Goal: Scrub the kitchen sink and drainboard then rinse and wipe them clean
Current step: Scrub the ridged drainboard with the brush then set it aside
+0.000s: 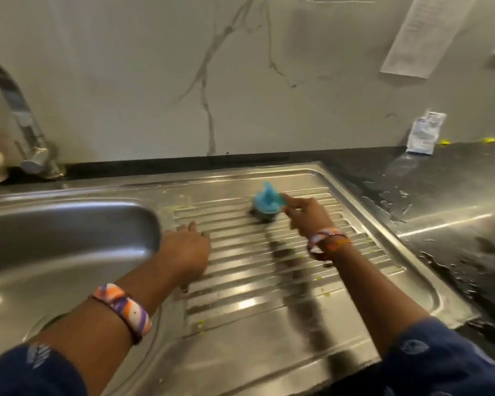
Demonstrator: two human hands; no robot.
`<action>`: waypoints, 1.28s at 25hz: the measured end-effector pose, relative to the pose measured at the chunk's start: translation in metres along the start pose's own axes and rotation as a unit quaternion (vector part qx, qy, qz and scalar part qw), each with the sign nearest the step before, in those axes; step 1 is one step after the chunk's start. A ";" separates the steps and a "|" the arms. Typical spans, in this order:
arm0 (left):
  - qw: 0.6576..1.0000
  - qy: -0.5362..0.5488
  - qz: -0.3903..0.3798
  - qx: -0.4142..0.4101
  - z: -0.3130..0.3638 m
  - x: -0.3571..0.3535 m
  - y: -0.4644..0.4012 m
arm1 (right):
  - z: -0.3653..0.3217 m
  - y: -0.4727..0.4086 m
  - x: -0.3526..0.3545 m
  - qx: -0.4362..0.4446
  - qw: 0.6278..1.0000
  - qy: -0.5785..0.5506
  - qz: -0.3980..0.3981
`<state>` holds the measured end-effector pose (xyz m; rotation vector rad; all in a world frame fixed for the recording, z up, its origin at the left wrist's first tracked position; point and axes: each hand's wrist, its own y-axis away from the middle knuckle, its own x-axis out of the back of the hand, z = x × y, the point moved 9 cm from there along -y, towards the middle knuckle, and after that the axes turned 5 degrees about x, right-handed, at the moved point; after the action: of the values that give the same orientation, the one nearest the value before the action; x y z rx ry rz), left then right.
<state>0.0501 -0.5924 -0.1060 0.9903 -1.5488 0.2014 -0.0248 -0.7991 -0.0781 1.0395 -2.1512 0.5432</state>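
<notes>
The marble-veined wall (155,67) fills the top of your view, with a sheet of paper (423,35) stuck on it at upper right. Below it the dark countertop (429,178), wet in patches, runs along the right of the steel unit. The ribbed drainboard (269,281) lies straight ahead of you, flecked with small yellowish bits, and the sink (63,238) basin sits to its left. The curved tap (17,110) rises at the far left behind the basin.

Your left hand (185,252) rests flat on the near-left ribs of the drainboard, fingers straight and spread, holding nothing. Your right hand (305,214) pinches a blue scrubber (266,202) between thumb and fingertips, pressing it onto the far ribs near the back edge. A small white packet (425,132) leans against the wall on the countertop, well apart from both hands.
</notes>
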 end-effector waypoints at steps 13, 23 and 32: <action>0.988 0.083 -0.045 -0.123 0.053 0.039 -0.091 | 0.074 0.018 0.128 -0.138 0.948 0.287 0.019; 0.986 0.099 -0.027 -0.131 0.051 0.037 -0.094 | 0.019 -0.095 0.047 -0.084 0.987 0.121 -0.059; 0.985 0.116 -0.029 -0.124 0.049 0.035 -0.095 | 0.047 -0.100 0.086 -0.107 0.967 0.229 -0.029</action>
<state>0.0817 -0.6983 -0.1260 0.7846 -1.2946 0.0762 -0.0021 -0.9321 -0.0403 0.7663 -1.7217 0.4590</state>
